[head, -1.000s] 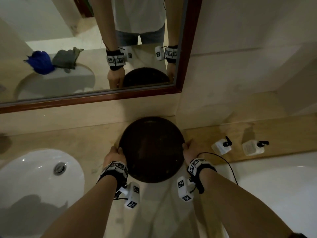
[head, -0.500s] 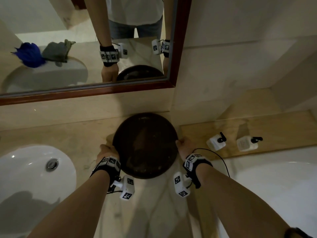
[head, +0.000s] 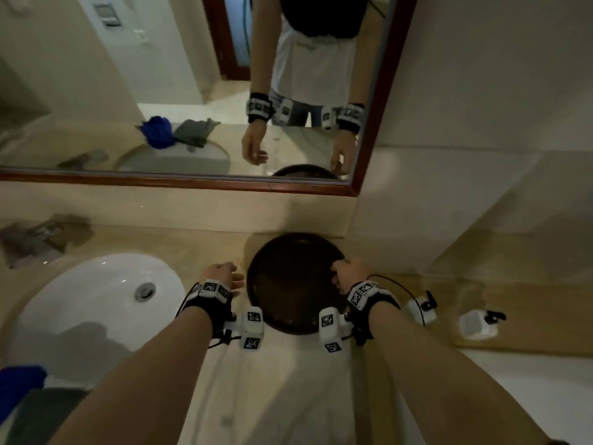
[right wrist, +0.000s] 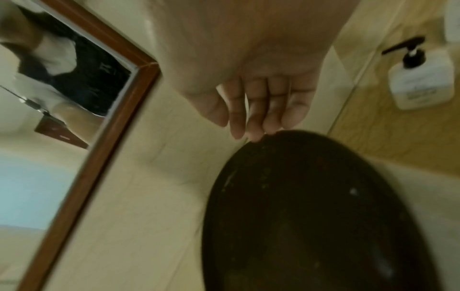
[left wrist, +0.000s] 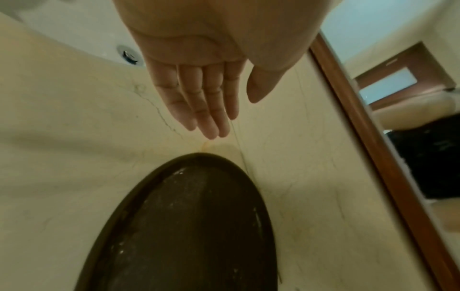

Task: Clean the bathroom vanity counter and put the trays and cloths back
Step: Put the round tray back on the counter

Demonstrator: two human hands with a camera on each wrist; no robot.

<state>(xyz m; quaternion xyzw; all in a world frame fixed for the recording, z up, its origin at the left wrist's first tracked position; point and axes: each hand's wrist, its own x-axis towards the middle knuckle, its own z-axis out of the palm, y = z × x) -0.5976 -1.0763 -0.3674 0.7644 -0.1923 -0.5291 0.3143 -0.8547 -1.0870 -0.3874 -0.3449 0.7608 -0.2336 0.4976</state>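
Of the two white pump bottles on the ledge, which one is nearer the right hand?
The pump bottle right behind the right wrist, partly hidden by it, is nearer the right hand. The other bottle stands farther right, fully visible.

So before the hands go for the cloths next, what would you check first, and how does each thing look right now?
1. Round dark tray flat on the counter, near the back wall: ok.
2. Left hand off the tray, fingers straight, holding nothing: ok.
3. Right hand off the tray: not ok, fingertips at its rim.
4. Blue cloth and grey cloth in view at the lower left: ok.
5. Tray surface clean: not ok, pale specks show.
6. Two pump bottles upright on the ledge: ok.
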